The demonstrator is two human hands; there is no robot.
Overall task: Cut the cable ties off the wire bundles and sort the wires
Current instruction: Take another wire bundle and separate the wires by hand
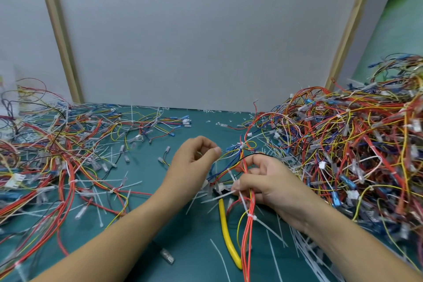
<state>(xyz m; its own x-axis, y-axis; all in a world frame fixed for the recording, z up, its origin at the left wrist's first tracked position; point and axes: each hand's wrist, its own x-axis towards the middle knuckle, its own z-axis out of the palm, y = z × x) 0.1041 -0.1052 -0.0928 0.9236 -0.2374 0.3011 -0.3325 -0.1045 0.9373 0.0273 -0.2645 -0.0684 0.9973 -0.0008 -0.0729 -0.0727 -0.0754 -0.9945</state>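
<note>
Now the right grip [270,185] clasps the wire bundle [249,231], while the left grip [194,158], at its ten o'clock, pinches loose wires [233,152].

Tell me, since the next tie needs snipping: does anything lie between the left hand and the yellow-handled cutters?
Yes. The right hand's wire bundle and loose white tie tails cover the cutters' head; the yellow handle lies mostly bare nearer the person.

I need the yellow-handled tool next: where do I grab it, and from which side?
Grip the yellow handle mid-length, coming from its left over the bare mat. It lies flat; its far end is buried under cable ties, and red wires hang close along its right side.
</note>
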